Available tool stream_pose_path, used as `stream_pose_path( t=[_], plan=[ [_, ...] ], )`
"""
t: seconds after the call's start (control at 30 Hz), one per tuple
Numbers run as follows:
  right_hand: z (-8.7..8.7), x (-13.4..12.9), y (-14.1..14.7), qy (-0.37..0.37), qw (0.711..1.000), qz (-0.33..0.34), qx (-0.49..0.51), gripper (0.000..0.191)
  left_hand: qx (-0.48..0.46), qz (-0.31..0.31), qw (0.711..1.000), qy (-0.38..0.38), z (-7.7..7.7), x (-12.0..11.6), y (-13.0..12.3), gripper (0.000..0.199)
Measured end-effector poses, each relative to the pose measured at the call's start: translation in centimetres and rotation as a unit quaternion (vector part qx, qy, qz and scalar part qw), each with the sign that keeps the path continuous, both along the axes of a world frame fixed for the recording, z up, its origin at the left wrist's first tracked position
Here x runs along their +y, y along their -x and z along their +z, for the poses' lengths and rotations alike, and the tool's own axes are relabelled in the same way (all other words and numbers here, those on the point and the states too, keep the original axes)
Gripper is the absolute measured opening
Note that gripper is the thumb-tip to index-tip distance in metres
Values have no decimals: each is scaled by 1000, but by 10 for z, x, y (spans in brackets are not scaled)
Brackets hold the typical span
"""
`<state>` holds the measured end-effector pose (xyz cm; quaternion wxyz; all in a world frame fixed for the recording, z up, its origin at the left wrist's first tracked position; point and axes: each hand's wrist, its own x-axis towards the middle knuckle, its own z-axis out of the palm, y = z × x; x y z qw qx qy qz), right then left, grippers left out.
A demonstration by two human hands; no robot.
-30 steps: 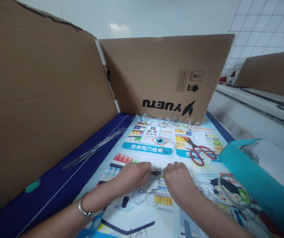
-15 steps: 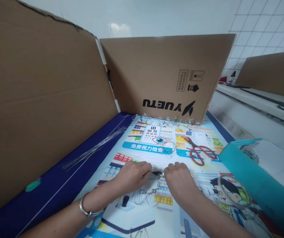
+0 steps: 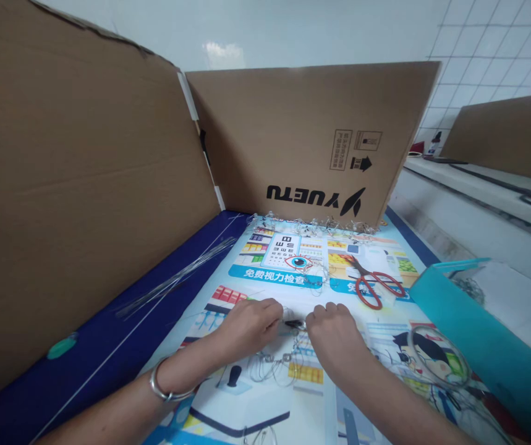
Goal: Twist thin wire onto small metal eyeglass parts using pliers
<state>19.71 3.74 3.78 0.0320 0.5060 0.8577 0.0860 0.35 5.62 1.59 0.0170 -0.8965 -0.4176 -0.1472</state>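
My right hand (image 3: 332, 337) is closed around a small pair of pliers (image 3: 295, 324); only the dark jaws show, pointing toward my left hand. My left hand (image 3: 253, 324) is pinched at the tips, with thin wire (image 3: 286, 313) at its fingers; the held end is hidden. The pliers' tip sits in the gap between both hands, close to the left fingers. Just below hangs or lies a wire piece with small clear parts and fine loops (image 3: 274, 358); I cannot tell whether it joins the held wire.
Red-handled scissors (image 3: 376, 285) and a tangle of wire (image 3: 316, 277) lie beyond my hands. A wire coil (image 3: 439, 358) rests beside a teal box (image 3: 488, 334) at right. Straight wires (image 3: 177, 278) lie at left. Wire pieces (image 3: 311, 227) line the cardboard wall (image 3: 302, 136).
Almost nothing differs. My left hand has risen very slightly, while the pliers stay in nearly the same place.
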Motion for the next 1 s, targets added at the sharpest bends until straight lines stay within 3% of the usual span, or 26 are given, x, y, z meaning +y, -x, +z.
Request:
stream_pose_path(
  t=[0.2, 0.57, 1.0],
  plan=[
    [0, 0, 1, 0, 1000, 1, -2, 14, 7, -1, 1000, 4, -3, 1, 2, 10],
    [-3, -2, 1, -8, 1000, 9, 6, 14, 109, 1, 994, -1, 7, 0, -7, 11],
    [-3, -4, 0, -24, 999, 25, 7, 15, 135, -25, 990, -22, 5, 1, -5, 11]
  ],
)
